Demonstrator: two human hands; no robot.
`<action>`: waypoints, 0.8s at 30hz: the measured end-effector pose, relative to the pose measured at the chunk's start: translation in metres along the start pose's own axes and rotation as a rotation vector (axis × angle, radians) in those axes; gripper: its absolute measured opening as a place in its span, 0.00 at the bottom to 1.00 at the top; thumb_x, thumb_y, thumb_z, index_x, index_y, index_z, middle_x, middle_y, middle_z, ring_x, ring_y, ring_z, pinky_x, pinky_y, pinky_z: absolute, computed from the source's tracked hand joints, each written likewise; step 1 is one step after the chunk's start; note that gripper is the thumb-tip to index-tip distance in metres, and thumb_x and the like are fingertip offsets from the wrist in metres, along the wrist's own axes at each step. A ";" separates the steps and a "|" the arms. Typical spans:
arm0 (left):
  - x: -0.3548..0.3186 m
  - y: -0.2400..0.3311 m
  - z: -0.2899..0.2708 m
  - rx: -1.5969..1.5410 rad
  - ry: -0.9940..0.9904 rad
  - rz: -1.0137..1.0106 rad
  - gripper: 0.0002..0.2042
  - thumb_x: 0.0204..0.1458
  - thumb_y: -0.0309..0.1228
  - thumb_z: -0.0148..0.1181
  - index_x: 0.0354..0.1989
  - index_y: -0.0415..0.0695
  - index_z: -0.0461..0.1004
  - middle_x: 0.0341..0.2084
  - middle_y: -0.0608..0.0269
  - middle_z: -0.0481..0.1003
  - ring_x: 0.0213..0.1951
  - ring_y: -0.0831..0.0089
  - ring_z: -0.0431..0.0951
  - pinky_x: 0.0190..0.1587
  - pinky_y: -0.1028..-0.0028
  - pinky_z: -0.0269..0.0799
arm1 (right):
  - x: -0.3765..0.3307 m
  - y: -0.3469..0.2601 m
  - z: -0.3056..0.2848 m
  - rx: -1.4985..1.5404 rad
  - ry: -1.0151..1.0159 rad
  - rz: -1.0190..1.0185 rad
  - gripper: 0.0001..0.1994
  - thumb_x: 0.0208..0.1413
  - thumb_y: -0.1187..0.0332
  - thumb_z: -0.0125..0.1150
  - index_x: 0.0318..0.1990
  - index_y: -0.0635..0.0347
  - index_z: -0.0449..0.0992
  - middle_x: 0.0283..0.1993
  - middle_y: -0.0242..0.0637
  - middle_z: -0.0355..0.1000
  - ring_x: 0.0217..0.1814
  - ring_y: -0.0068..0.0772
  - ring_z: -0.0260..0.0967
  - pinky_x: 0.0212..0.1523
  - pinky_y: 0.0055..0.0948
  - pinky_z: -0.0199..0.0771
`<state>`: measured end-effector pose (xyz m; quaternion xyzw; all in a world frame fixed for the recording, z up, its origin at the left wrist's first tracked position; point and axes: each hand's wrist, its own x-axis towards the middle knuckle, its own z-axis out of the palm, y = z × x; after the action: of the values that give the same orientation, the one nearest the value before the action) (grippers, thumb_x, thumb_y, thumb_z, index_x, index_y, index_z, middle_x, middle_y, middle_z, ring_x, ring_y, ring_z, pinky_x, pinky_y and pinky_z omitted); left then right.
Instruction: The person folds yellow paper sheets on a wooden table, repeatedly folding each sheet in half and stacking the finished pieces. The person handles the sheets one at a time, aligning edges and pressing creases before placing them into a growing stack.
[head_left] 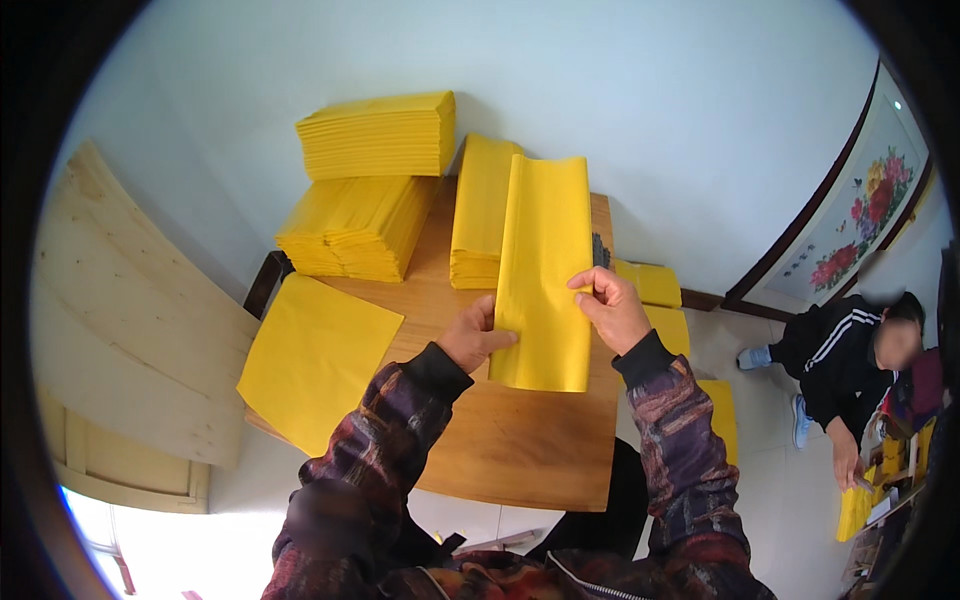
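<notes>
And here it is, the folded yellow sheet (546,260) held up over the wooden bench (530,440), left hand (473,337) pinching its edge at seven o'clock, right hand (612,312) gripping it at four! Yellow stacks (372,140) sit at ten, a flat yellow sheet (322,358) at eight, and out at three a framed flower picture (872,198) bears dark marks too small to read.

Place looking like home doubling as small workshop: framed flower picture (862,212) brightening pale wall (650,90), tiled floor (722,348) showing, folded yellow stacks (350,228) crowding wooden table (520,450), second person (832,350) reaching toward more yellow pieces (855,515) at right.
</notes>
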<state>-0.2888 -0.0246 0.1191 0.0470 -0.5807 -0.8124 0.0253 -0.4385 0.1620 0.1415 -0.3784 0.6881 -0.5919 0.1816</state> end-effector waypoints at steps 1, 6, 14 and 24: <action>-0.003 -0.004 0.003 -0.029 -0.012 -0.012 0.21 0.51 0.18 0.56 0.55 0.41 0.66 0.47 0.65 0.74 0.47 0.75 0.76 0.51 0.73 0.72 | -0.006 0.001 0.000 -0.015 0.005 0.006 0.06 0.56 0.81 0.51 0.39 0.63 0.72 0.29 0.20 0.65 0.27 0.08 0.56 0.29 0.14 0.58; -0.017 -0.012 0.012 -0.035 -0.046 -0.020 0.22 0.51 0.18 0.56 0.56 0.41 0.65 0.49 0.65 0.74 0.48 0.75 0.75 0.53 0.72 0.71 | -0.029 -0.001 -0.002 -0.024 0.014 0.033 0.06 0.56 0.81 0.52 0.39 0.63 0.73 0.29 0.20 0.65 0.28 0.09 0.57 0.29 0.14 0.58; -0.056 -0.046 0.026 -0.053 -0.045 -0.129 0.24 0.49 0.17 0.56 0.57 0.40 0.64 0.49 0.62 0.74 0.48 0.72 0.75 0.54 0.71 0.70 | -0.093 0.019 0.014 0.065 0.142 0.108 0.04 0.55 0.79 0.53 0.36 0.64 0.74 0.27 0.22 0.65 0.27 0.11 0.57 0.28 0.16 0.59; -0.164 -0.111 0.057 -0.081 -0.003 -0.375 0.20 0.53 0.24 0.59 0.55 0.39 0.64 0.43 0.60 0.75 0.41 0.69 0.78 0.44 0.71 0.76 | -0.194 0.049 0.062 0.115 -0.037 0.369 0.05 0.54 0.79 0.53 0.37 0.65 0.73 0.31 0.25 0.69 0.32 0.13 0.64 0.34 0.16 0.66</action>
<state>-0.1306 0.0806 0.0401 0.1521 -0.5286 -0.8256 -0.1256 -0.2849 0.2636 0.0425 -0.2457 0.7073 -0.5798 0.3212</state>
